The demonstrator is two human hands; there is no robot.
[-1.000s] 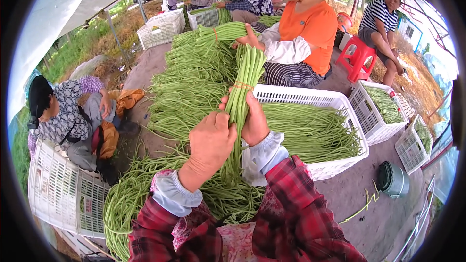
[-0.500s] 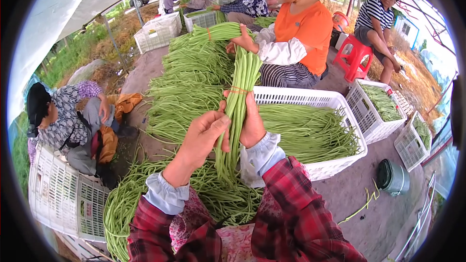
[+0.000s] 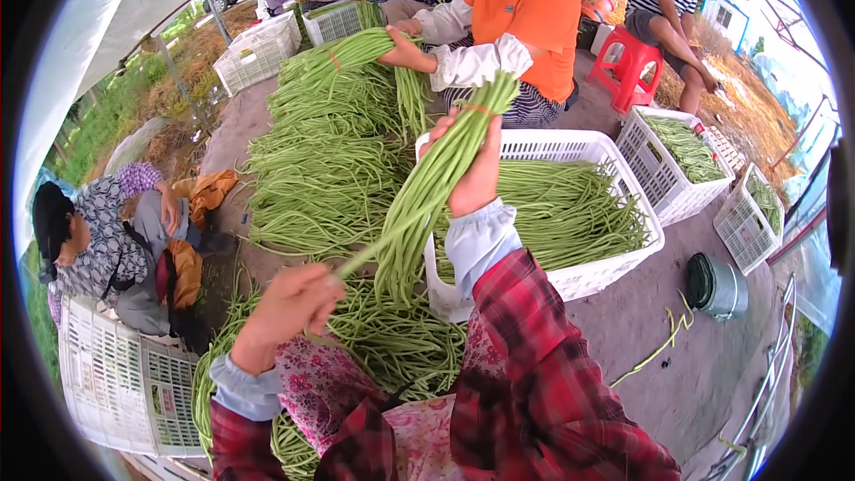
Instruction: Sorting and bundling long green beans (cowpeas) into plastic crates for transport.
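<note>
Steadying yardlong-bean bundle (image 3: 427,196) below rubber band (image 3: 480,110) | right hand (image 3: 478,174) wrapped round it | left hand (image 3: 298,301) pinching one slanting bean (image 3: 370,253) | bundle aloft beside white crate (image 3: 610,269) | best: hold firmly, pull gently along its length

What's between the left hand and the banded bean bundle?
In the head view, a thin green strand spans from the left hand to the bundle in the right hand; blur hides whether it's several beans.

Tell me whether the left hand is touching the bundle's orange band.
No, the left hand is apart from the orange band, which wraps the green bundle near the right hand.
</note>
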